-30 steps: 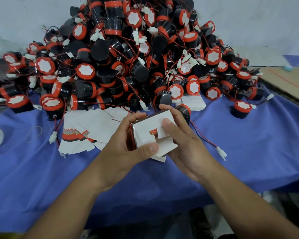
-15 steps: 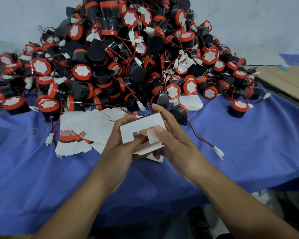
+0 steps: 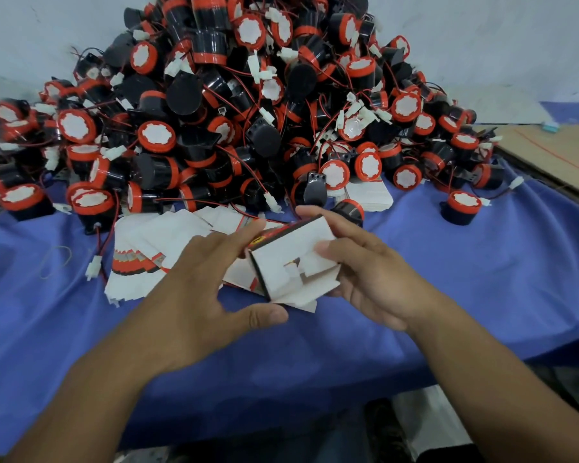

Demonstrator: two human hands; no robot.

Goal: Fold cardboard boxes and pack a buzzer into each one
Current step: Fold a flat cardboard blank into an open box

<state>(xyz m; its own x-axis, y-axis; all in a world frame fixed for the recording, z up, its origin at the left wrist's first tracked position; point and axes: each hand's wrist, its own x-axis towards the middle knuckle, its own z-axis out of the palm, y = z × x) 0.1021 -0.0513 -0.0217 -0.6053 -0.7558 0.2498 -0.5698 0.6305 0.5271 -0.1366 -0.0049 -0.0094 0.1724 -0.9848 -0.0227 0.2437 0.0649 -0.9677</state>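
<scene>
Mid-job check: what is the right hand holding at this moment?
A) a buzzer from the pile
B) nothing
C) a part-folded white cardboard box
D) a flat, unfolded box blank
C: the right hand pinches the part-folded white box, index finger over its top and thumb on its face, while the left hand touches its other side. The buzzer pile lies behind.

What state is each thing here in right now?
box: raised into shape, end flaps only partly folded, held above the cloth.
right hand: grips the box, thumb on its white face.
left hand: fingers straight, fingertips touching the box.
flat boxes: unfolded, spread on the cloth.
buzzer pile: loose heap, wires tangled.
lone buzzer: upright, apart from the pile.
</scene>
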